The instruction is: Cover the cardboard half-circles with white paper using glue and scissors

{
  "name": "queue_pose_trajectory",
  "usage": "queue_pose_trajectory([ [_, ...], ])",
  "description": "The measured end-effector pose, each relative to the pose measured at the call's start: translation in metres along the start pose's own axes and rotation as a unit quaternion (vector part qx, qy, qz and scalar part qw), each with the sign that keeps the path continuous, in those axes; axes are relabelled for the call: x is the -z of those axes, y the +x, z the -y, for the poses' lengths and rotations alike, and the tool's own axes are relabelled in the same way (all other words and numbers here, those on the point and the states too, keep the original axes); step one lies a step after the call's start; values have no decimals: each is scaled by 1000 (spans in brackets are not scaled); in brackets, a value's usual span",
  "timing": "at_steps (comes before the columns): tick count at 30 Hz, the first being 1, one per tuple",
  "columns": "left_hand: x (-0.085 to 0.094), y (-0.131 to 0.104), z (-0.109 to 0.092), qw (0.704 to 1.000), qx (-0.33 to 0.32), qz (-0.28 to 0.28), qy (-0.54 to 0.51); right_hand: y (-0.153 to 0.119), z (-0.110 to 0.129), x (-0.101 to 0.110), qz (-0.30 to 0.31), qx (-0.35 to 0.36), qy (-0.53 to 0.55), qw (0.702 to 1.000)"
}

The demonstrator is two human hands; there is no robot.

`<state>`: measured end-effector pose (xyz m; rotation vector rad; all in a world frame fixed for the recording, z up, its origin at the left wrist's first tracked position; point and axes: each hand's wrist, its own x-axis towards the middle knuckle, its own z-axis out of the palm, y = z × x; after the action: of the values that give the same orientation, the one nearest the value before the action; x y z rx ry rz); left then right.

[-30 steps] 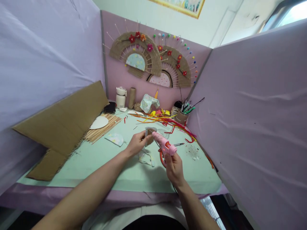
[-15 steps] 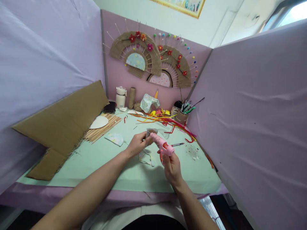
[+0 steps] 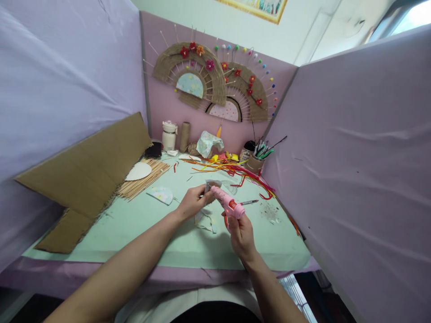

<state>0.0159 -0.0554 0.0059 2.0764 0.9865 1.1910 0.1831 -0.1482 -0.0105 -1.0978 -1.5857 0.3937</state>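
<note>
My right hand [image 3: 241, 235] is wrapped round the handle of a pink glue gun [image 3: 226, 202], its nozzle pointing up and left. My left hand [image 3: 195, 202] pinches a small brown and grey piece [image 3: 213, 184] right by the nozzle; my fingers and the gun partly hide it. Below the hands, a patterned fabric scrap [image 3: 204, 221] lies on the green tabletop [image 3: 134, 240]. Left of my left hand is a half-round patterned piece [image 3: 161, 195]. A pen [image 3: 249, 202] lies just right of the glue gun.
Large cardboard [image 3: 90, 166] and thin sticks [image 3: 144, 179] lie at the left. Coloured pipe cleaners [image 3: 232, 168] spread across the back, near a white jar [image 3: 169, 135] and a pot of pens [image 3: 255, 164]. Two decorated fans [image 3: 191, 85] hang on the pink panel.
</note>
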Motion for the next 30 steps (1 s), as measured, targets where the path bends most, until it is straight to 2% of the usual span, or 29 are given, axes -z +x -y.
queue_pose_trajectory([
  [15, 0, 0, -3, 1000, 0, -11, 10, 0, -2, 3, -16, 8, -18, 1000],
  [30, -1, 0, 0, 1000, 13, -5, -9, 0, -7, 5, -25, -21, -14, 999],
])
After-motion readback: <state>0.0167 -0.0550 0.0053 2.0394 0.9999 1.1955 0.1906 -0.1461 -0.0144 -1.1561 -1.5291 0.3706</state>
